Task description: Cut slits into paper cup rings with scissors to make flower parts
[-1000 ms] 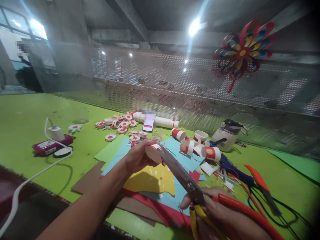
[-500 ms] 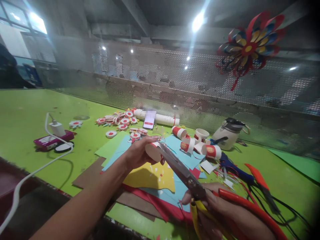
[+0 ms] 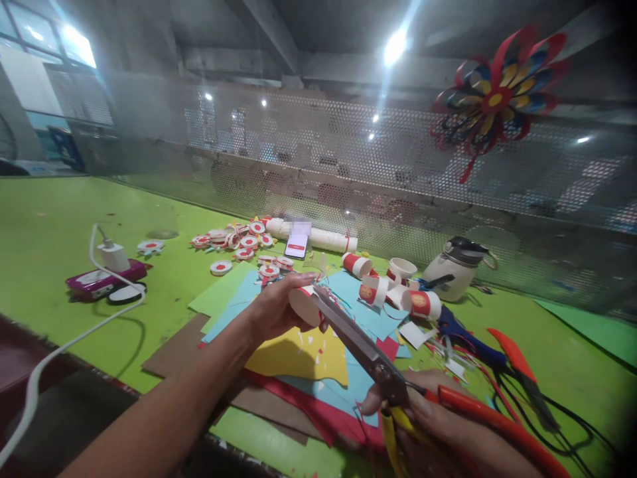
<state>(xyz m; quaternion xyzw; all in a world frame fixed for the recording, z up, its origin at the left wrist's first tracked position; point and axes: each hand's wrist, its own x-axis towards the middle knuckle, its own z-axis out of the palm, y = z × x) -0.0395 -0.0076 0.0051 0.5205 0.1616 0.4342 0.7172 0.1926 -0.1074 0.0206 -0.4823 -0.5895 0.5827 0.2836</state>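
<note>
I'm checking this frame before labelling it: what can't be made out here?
- Head view: cut edge of the paper cup, hidden behind the scissors blades and left hand.
- Right hand: cut off by the bottom edge.
- Phone screen: blurred.

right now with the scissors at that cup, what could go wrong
1. The scissors blades meet the paper cup right beside the left hand fingertips, so a slip could nick them.
2. The cup is held only by its side and might crush or twist, spoiling the cut.
3. Snippets already litter the coloured paper sheets; more could hide small pieces.
</note>
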